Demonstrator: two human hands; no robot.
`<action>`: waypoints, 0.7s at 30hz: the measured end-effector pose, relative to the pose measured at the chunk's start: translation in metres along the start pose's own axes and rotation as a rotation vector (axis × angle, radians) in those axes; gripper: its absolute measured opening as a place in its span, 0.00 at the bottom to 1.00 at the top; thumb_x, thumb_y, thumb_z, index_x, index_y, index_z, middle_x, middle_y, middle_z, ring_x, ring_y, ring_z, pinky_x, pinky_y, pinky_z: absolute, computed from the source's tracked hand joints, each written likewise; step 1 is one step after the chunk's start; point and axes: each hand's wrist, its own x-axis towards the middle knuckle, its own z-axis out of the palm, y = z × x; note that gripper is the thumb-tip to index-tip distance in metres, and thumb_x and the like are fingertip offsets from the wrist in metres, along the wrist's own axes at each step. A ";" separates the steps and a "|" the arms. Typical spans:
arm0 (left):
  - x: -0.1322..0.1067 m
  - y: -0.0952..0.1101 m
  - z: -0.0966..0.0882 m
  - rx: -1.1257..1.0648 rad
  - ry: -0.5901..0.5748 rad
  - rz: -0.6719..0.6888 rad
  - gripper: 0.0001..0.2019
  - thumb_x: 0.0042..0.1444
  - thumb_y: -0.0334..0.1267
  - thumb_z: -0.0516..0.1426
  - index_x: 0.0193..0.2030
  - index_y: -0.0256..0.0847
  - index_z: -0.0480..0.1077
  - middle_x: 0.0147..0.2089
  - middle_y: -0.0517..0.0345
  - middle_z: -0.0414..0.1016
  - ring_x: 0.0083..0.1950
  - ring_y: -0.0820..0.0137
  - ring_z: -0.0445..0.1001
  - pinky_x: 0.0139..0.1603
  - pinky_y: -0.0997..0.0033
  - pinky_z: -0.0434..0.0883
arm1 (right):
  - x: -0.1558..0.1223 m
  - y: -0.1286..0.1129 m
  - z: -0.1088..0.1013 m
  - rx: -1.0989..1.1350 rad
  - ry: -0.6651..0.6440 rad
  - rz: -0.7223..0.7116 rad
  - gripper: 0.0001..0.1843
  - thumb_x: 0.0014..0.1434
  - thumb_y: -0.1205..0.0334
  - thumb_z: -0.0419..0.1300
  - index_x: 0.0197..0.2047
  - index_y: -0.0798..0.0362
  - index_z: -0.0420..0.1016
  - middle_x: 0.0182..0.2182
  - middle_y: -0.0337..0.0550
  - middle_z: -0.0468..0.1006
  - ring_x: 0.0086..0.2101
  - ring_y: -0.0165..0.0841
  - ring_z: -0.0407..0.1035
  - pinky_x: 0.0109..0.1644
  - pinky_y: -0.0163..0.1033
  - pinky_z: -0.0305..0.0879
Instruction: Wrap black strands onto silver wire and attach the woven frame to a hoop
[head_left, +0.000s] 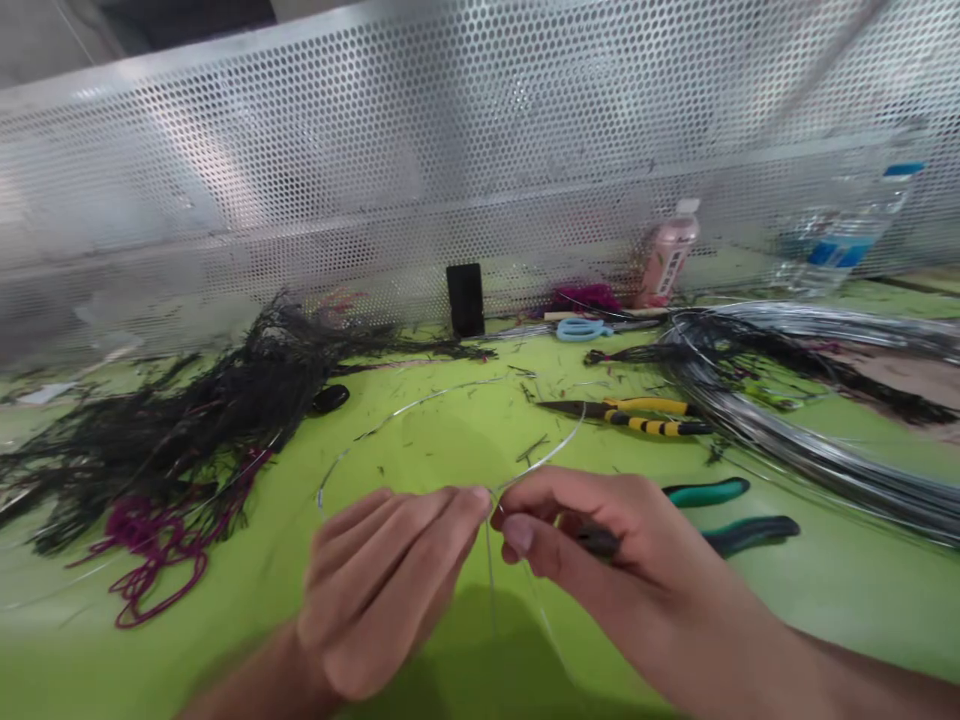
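A thin silver wire (pixel 420 402) curves in a loop over the green table (pixel 450 440). Both ends of the loop meet at my fingertips low in the head view. My left hand (pixel 382 585) pinches the wire between thumb and fingers. My right hand (pixel 600 545) pinches the same crossing point from the right, fingers closed. Green-handled pliers (pixel 739 515) lie partly under my right hand; whether the hand grips them I cannot tell. Yellow-and-black pliers (pixel 645 415) lie on the table just beyond.
A heap of black fibres (pixel 187 420) with magenta cord (pixel 150 545) lies at the left. A thick coil of steel wire (pixel 810 430) fills the right. Along the perforated metal screen (pixel 450 170) stand a black phone (pixel 466 298), blue scissors (pixel 581 329), a pink bottle (pixel 667 255) and a water bottle (pixel 847 235).
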 end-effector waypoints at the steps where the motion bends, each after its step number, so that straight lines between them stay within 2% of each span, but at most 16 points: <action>1: -0.001 0.002 0.001 0.007 0.008 -0.031 0.04 0.61 0.22 0.64 0.42 0.29 0.78 0.33 0.53 0.84 0.31 0.71 0.81 0.32 0.73 0.77 | 0.000 0.001 0.001 -0.003 -0.001 -0.002 0.13 0.70 0.53 0.56 0.36 0.49 0.76 0.27 0.36 0.74 0.28 0.30 0.65 0.30 0.37 0.61; 5: -0.006 0.009 0.005 -0.013 -0.047 -0.204 0.05 0.67 0.27 0.61 0.48 0.32 0.77 0.32 0.56 0.82 0.29 0.72 0.78 0.31 0.71 0.76 | 0.002 0.007 0.001 -0.041 -0.020 -0.069 0.10 0.70 0.59 0.55 0.37 0.50 0.72 0.28 0.35 0.73 0.28 0.29 0.66 0.31 0.37 0.61; 7: -0.007 0.010 0.006 -0.045 -0.076 -0.217 0.06 0.69 0.28 0.59 0.49 0.34 0.77 0.33 0.56 0.82 0.28 0.73 0.77 0.28 0.71 0.74 | 0.003 0.010 0.000 -0.039 -0.038 -0.108 0.08 0.70 0.62 0.55 0.37 0.50 0.71 0.28 0.34 0.72 0.28 0.29 0.64 0.30 0.36 0.60; 14: -0.004 0.011 0.004 -0.119 -0.068 -0.290 0.05 0.66 0.25 0.60 0.44 0.36 0.77 0.35 0.57 0.83 0.30 0.72 0.79 0.29 0.70 0.73 | 0.004 0.014 0.001 -0.059 -0.063 -0.234 0.09 0.72 0.65 0.52 0.37 0.50 0.68 0.28 0.33 0.68 0.29 0.27 0.61 0.32 0.35 0.58; 18: 0.000 0.014 -0.001 -0.248 -0.075 -0.433 0.06 0.66 0.26 0.60 0.42 0.40 0.76 0.34 0.61 0.82 0.30 0.75 0.77 0.29 0.74 0.72 | 0.005 0.017 0.005 -0.095 -0.062 -0.308 0.07 0.71 0.69 0.52 0.39 0.51 0.67 0.28 0.32 0.66 0.28 0.26 0.58 0.32 0.34 0.57; 21: 0.004 0.016 -0.004 -0.375 -0.091 -0.582 0.07 0.65 0.27 0.61 0.40 0.42 0.78 0.32 0.65 0.80 0.29 0.78 0.75 0.29 0.79 0.71 | 0.009 0.025 0.007 -0.192 -0.022 -0.416 0.08 0.70 0.72 0.52 0.40 0.52 0.67 0.27 0.32 0.64 0.26 0.26 0.55 0.30 0.34 0.55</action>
